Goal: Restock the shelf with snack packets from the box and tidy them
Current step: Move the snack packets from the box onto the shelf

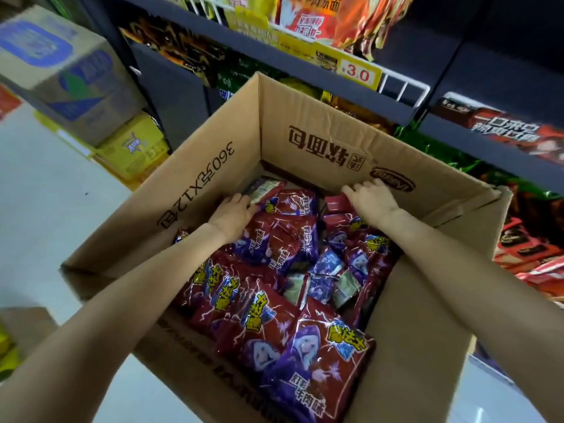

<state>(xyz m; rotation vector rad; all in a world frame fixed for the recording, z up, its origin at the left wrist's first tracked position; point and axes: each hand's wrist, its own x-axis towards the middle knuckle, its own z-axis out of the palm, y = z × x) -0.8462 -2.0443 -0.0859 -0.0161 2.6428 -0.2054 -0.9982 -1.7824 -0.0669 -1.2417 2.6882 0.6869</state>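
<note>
1. The open cardboard box (pixel 305 138) carries upside-down print: "360克X12包" on its left inner wall, large Chinese characters on the far wall that I take for "软面包", and a dark oval logo too blurred to read.
2. The red-and-purple snack packets (pixel 308 355) inside show a hooded cartoon figure, yellow lettering, and "牛肉味" on the nearest one.
3. A yellow price tag (pixel 357 74) on the shelf rail (pixel 274 53) reads ".3.0", its first digit unclear.
4. The left hand (pixel 233 213) lies on the far-left packets with fingers curled over the edge of one; whether it truly grips is hard to say.
5. The right hand (pixel 370 196) lies knuckles-up over a packet (pixel 335 203) at the far wall, fingers bent round its top edge.
6. The box stands against the shelving, its upright flaps walling the hands in; pale floor (pixel 45 209) lies open to the left.
7. Stacked cartons (pixel 61 74) at upper left are blurred, their printing illegible.
8. The box's near wall hides the nearest packets' lower parts; the packets on the shelves, up top and at right, are cut by the frame.
</note>
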